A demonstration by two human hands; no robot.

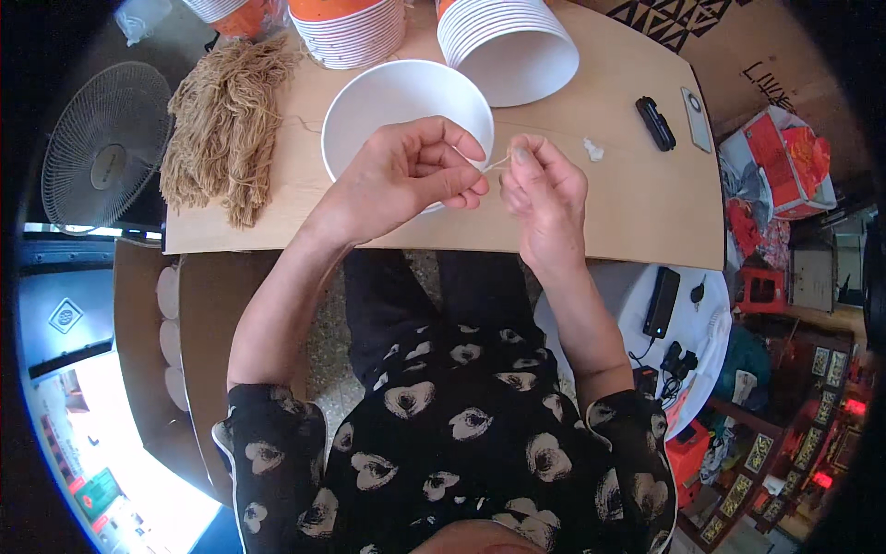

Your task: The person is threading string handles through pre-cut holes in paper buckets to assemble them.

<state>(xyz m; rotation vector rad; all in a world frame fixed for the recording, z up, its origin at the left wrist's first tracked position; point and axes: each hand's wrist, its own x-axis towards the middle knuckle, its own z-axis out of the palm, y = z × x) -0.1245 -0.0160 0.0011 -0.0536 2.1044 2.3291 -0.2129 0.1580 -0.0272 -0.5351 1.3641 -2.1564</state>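
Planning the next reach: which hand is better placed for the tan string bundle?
Probably the left hand: it is nearer the tan string bundle, whereas the right hand is farther away. Both seem occupied with a thin strand.

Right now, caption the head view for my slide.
Left hand and right hand pinch a thin strand near a white tub, a tan string bundle at left.

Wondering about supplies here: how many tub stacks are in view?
3, along the top edge: left stack, middle stack, and right stack, tipped over. More may be hidden beyond the edge.
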